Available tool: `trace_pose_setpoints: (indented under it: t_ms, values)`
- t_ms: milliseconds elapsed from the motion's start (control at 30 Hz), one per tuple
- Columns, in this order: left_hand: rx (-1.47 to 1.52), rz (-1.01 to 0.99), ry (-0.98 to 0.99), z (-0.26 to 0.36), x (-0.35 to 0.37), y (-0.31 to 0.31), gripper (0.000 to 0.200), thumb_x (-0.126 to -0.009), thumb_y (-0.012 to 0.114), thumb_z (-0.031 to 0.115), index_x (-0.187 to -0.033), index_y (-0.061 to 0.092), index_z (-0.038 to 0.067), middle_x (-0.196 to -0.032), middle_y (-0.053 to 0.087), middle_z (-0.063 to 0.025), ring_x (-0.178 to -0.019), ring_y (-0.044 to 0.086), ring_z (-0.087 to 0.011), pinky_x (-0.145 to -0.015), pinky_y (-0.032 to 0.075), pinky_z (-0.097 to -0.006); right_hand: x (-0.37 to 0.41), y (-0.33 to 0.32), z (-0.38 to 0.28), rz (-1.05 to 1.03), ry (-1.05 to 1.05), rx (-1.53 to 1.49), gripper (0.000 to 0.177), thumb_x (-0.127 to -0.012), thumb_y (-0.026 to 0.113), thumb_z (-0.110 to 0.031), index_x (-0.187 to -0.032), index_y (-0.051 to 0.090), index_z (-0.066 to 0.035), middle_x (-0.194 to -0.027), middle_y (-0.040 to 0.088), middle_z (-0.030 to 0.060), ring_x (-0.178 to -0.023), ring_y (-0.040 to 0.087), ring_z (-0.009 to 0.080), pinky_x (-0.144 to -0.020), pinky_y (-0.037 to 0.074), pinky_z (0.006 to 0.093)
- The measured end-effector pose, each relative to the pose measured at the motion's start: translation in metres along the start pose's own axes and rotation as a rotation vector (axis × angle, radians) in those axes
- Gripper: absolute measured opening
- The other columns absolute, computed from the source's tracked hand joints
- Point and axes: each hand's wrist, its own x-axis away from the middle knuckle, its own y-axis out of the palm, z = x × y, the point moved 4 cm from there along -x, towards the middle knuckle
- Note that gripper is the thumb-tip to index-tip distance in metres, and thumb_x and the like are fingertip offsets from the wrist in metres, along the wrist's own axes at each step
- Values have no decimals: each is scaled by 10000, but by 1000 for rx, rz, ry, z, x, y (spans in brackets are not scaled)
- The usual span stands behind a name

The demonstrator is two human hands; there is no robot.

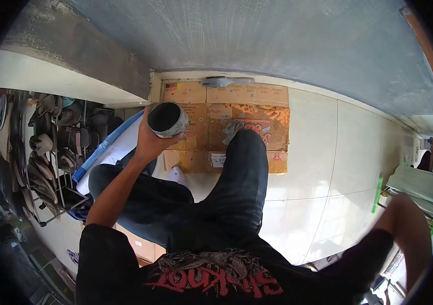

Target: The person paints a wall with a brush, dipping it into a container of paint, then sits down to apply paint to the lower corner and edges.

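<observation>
My left hand (148, 134) is wrapped round a round container (167, 120) with a dark inside and a grey-smeared outer wall. It holds the container above the left part of a flattened cardboard sheet (196, 114) on the floor. My right arm is bent out to the right; its forearm runs down to the lower right edge, and my right hand is not in view. A grey flat tool (226, 81) lies at the cardboard's far edge, by the base of the wall. A grey smear (231, 129) marks the cardboard near my knee.
At the left, a rack (61, 203) holds many shoes and sandals, with a blue and white roll (109, 152) beside it. A grey-coated wall (277, 40) rises ahead. Pale floor tiles (308, 147) extend to the right, where a green-edged item (414, 185) stands. A cardboard box (137, 244) is behind my left leg.
</observation>
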Motion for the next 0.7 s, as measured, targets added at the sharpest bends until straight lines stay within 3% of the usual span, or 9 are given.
trace_pose_setpoints:
  t_ms: [133, 233, 300, 433, 500, 533, 567, 600, 700]
  values:
    - [51, 69, 11, 13, -17, -7, 838, -611, 936, 62, -1306, 471, 8, -1207, 652, -145, -1136, 643, -226, -1018, 497, -358, 161, 4, -16, -62, 468, 155, 388, -829, 741, -225, -1155, 637, -42, -1187, 641, 208, -1037, 655, 362, -833, 546, 472]
    - [67, 83, 9, 21, -25, -8, 837, -612, 943, 71, -1302, 474, 6, -1186, 661, -141, -1117, 651, -225, -1013, 500, -356, 451, 34, -131, -1089, 1478, 7, 429, -811, 755, -193, -1193, 629, -45, -1216, 632, 221, -1065, 652, 363, -839, 551, 474]
    - [77, 87, -4, 22, -30, -5, 837, -613, 944, 73, -1303, 475, 8, -1186, 664, -141, -1113, 654, -227, -1010, 502, -358, 563, 49, -226, -1443, 1678, -257, 482, -815, 758, -206, -1246, 611, -49, -1272, 624, 225, -1093, 629, 432, -951, 496, 509]
    - [229, 64, -29, 15, -32, 5, 845, -620, 943, 78, -1321, 475, 17, -1204, 666, -150, -1112, 656, -225, -1006, 504, -365, 631, 45, -317, -1606, 1202, 251, 514, -907, 654, -266, -1346, 564, -15, -1387, 563, 217, -1283, 534, 396, -1069, 436, 508]
    - [-14, 75, 74, -9, -29, 6, 914, -637, 956, 207, -1369, 453, -7, -1231, 655, -166, -1141, 650, -284, -1033, 483, -403, 713, 29, -368, -1722, 1316, 305, 566, -963, 580, -332, -1433, 503, -28, -1467, 506, 205, -1363, 460, 388, -1154, 333, 547]
    - [-64, 109, 10, 6, -29, 4, 969, -617, 960, 258, -1388, 440, -13, -1238, 647, -171, -1176, 631, -324, -1048, 470, -419, 713, 40, -354, -1593, 1776, 299, 539, -990, 538, -321, -1465, 492, -70, -1502, 484, 188, -1365, 462, 385, -1165, 306, 565]
    - [-163, 146, 65, -1, -28, 5, 1013, -597, 964, 255, -1410, 418, -5, -1254, 630, -176, -1201, 616, -320, -1055, 462, -408, 694, 56, -340, -1887, 1618, 263, 510, -996, 522, -285, -1480, 492, -128, -1526, 462, 179, -1382, 445, 389, -1169, 298, 577]
    - [-82, 178, -36, 5, -28, 1, 1077, -565, 1005, 334, -1410, 431, -8, -1292, 617, -173, -1241, 585, -283, -1102, 427, -425, 706, 50, -346, -1655, 1442, 197, 519, -977, 542, -291, -1476, 502, -153, -1524, 465, 175, -1382, 435, 414, -1156, 325, 578]
    - [231, 136, -80, 7, -36, -2, 944, -606, 973, 230, -1350, 446, -15, -1239, 641, -171, -1204, 612, -291, -1067, 455, -396, 658, 56, -327, -1854, 1337, 121, 498, -916, 615, -230, -1403, 540, -159, -1459, 521, 183, -1335, 460, 459, -1095, 386, 577]
